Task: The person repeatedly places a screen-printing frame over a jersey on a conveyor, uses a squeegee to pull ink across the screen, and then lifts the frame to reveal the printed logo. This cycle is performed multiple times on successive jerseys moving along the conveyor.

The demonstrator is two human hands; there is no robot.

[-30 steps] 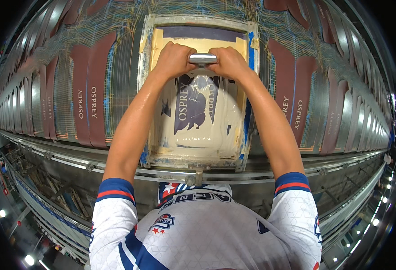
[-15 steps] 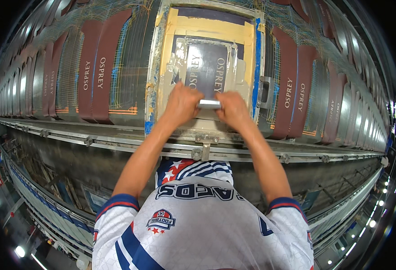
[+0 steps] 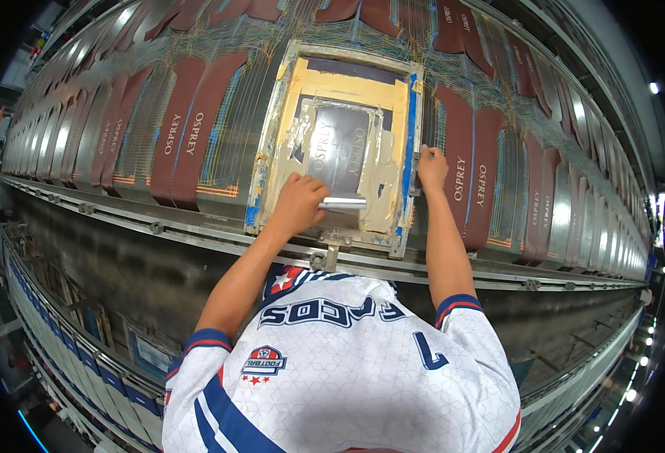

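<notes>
A screen-printing frame (image 3: 355, 55) lies on the long table before me, its mesh edged with yellow and blue tape. My left hand (image 3: 300, 202) is closed on the left end of a squeegee (image 3: 346, 203) with a pale metallic grip, low over the screen. The squeegee's right end is free. At the frame's right side, my right hand (image 3: 432, 170) is closed around the metal side handle (image 3: 414, 172), mostly hidden by the fingers. Pale lettering shows through the dark window (image 3: 340, 143) of the screen.
Brown printed pieces (image 3: 464, 181) lie in rows on both sides of the frame, and others (image 3: 189, 143) stretch away left. Coloured threadlike lines cross the table. A metal rail (image 3: 211, 234) with clamps runs along its near edge, and a metal bracket (image 3: 332, 257) joins frame and rail.
My right hand has let go of the squeegee and moved right to the frame's side handle. My left hand keeps the squeegee, now lower on the screen. The view has tilted.
</notes>
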